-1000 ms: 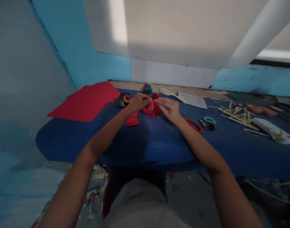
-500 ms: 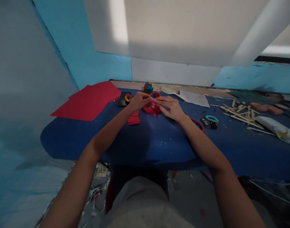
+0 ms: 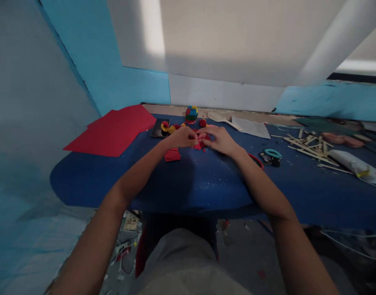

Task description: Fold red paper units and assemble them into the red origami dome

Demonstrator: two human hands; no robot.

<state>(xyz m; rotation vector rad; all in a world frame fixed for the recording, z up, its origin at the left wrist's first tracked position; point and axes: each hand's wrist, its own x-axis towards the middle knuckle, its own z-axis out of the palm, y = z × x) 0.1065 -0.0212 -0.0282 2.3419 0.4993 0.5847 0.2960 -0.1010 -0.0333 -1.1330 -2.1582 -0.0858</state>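
Both my hands meet over a heap of small folded red paper pieces on the blue table. My left hand has its thumb and fingers drawn together in a pinch; what is between the tips is too small to make out. Close against it, my right hand reaches over the heap with fingers and thumb apart. Beside my left wrist lies a stack of red paper slips. Behind the hands stand a multicoloured ball of folded paper and a small dark red folded piece. Yellow and red folded pieces show beyond my left hand.
Large red sheets lie at the left, near a dark phone. To the right are a pale slotted spoon, white paper, red-handled scissors, a teal ring, wooden sticks and a white tube.
My left hand has turned and lowered slightly, its fingers curling in more. My right hand's fingers have spread over the red heap. Yellow folded pieces beyond the left hand now show.
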